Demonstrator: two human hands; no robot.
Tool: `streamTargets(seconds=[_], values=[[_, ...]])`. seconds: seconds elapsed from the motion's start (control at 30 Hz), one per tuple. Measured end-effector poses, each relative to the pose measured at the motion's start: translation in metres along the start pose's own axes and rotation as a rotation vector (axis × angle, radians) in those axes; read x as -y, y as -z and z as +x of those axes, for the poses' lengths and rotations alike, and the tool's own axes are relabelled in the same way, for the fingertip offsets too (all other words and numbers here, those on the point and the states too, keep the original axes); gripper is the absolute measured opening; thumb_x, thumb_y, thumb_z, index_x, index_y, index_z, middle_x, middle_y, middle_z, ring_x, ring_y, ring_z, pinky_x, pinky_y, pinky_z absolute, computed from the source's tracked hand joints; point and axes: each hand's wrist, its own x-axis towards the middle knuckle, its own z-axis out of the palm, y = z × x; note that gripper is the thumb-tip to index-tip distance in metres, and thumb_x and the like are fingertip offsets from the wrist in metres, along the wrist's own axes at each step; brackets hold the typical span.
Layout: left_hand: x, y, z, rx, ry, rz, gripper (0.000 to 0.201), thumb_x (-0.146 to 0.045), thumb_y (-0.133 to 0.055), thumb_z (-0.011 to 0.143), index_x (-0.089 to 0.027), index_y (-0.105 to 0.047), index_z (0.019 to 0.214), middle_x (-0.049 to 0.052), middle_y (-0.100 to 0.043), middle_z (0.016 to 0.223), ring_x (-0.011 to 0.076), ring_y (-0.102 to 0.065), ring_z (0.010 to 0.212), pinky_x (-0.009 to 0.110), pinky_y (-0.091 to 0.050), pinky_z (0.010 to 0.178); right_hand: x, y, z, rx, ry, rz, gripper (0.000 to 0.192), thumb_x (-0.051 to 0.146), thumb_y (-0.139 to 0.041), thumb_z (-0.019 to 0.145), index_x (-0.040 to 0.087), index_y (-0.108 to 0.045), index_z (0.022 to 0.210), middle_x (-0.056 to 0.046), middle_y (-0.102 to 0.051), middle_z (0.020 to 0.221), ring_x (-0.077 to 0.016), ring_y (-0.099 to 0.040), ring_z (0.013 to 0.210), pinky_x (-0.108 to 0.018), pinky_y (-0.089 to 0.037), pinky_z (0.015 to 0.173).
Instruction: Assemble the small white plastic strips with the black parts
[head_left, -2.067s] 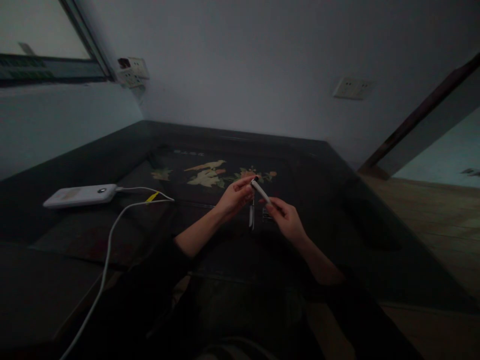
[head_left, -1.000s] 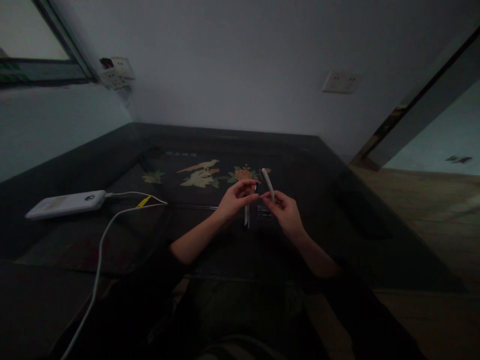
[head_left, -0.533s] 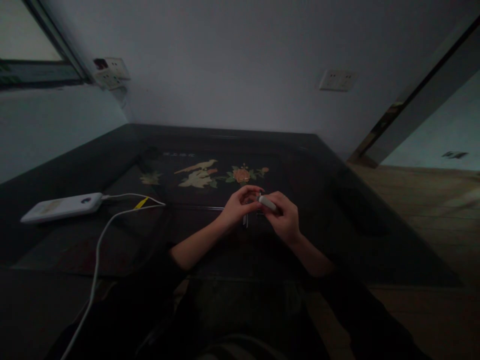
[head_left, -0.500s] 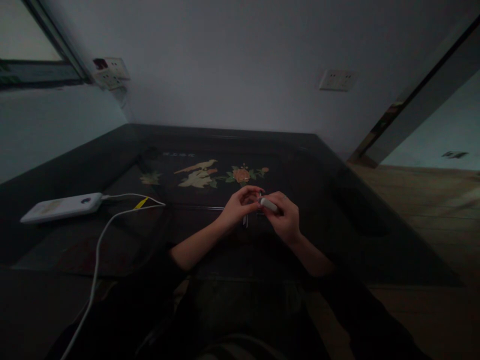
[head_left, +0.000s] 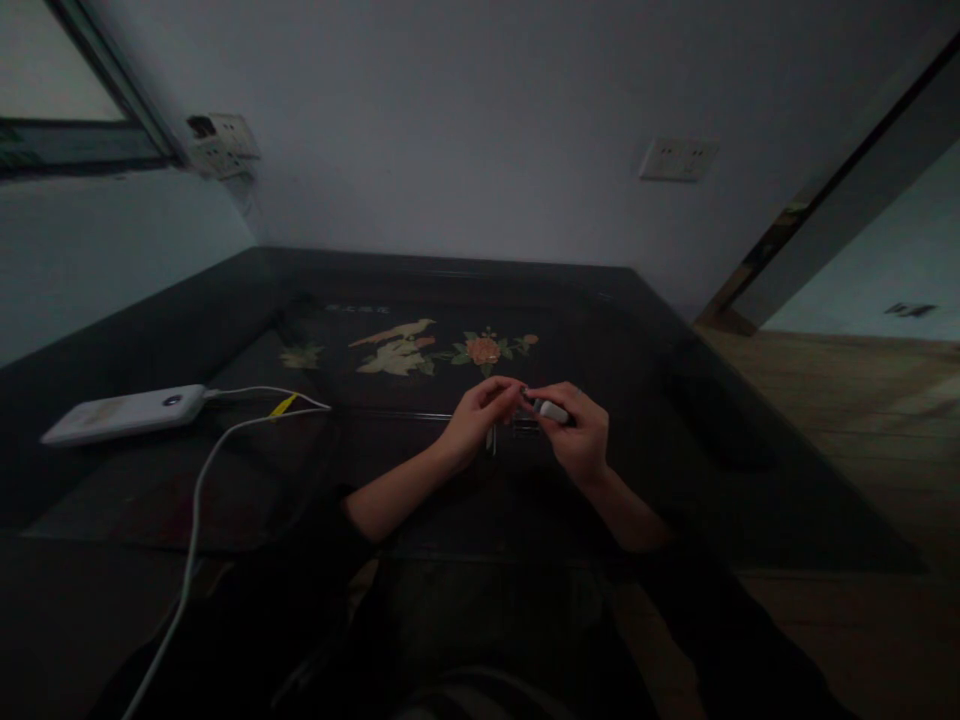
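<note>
My right hand (head_left: 581, 440) grips a small white stick-shaped object (head_left: 553, 410), held low over the dark table (head_left: 420, 500). My left hand (head_left: 478, 420) meets it from the left, with its fingertips pinched at the object's near end. A thin pale strip (head_left: 492, 438) shows below the left fingers; whether it hangs from the hand or lies on the table is unclear in the dim light. Both forearms come up from dark sleeves.
A white power bank (head_left: 124, 413) lies at the table's left, with a white cable (head_left: 202, 480) running toward me. A bird-and-flower inlay (head_left: 420, 350) decorates the tabletop. Wall sockets (head_left: 677, 158) sit on the back wall; wooden floor (head_left: 847, 420) lies to the right.
The white object was held up and pointing away; my right hand has lowered it toward the table and turned it sideways. Both hands have closed together around it.
</note>
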Motion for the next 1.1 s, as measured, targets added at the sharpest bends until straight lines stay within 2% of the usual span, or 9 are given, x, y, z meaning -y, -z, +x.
streamTargets(seconds=[0.33,0.53,0.87,1.1], values=[[0.002,0.003,0.002,-0.032,0.019,-0.067,0.024,-0.034,-0.071,0.070,-0.013,-0.062,0.077,-0.001,-0.058,0.067,0.0055,-0.046,0.058,0.018,-0.035,0.057,0.001,0.002,0.002,-0.011,-0.042,-0.010,0.007,0.023,-0.062,0.080,0.021,-0.067,0.084,-0.003,-0.066,0.077,-0.0167,-0.060,0.070,-0.030,-0.046,0.067],[0.001,0.004,0.003,-0.031,0.029,-0.083,0.027,-0.034,-0.073,0.069,-0.013,-0.058,0.071,-0.003,-0.054,0.061,0.0043,-0.045,0.055,0.017,-0.034,0.056,-0.001,0.002,0.004,-0.033,-0.075,-0.011,0.011,0.029,-0.065,0.079,0.019,-0.068,0.082,-0.002,-0.064,0.073,-0.0158,-0.058,0.066,-0.028,-0.045,0.063],[-0.003,0.008,0.005,-0.058,0.011,-0.026,0.028,-0.037,-0.072,0.069,-0.013,-0.057,0.070,-0.003,-0.057,0.060,0.0047,-0.047,0.054,0.018,-0.035,0.056,-0.009,0.002,0.005,-0.047,-0.074,-0.059,0.013,0.026,-0.065,0.080,0.017,-0.070,0.088,-0.002,-0.066,0.076,-0.0136,-0.056,0.063,-0.027,-0.044,0.062],[-0.007,0.007,0.003,-0.069,0.008,0.003,0.029,-0.038,-0.072,0.068,-0.013,-0.057,0.068,-0.003,-0.056,0.059,0.0052,-0.047,0.054,0.019,-0.035,0.057,-0.007,0.003,0.007,-0.039,-0.083,-0.044,0.009,0.024,-0.065,0.079,0.018,-0.070,0.085,-0.002,-0.067,0.077,-0.0142,-0.058,0.066,-0.028,-0.045,0.064]])
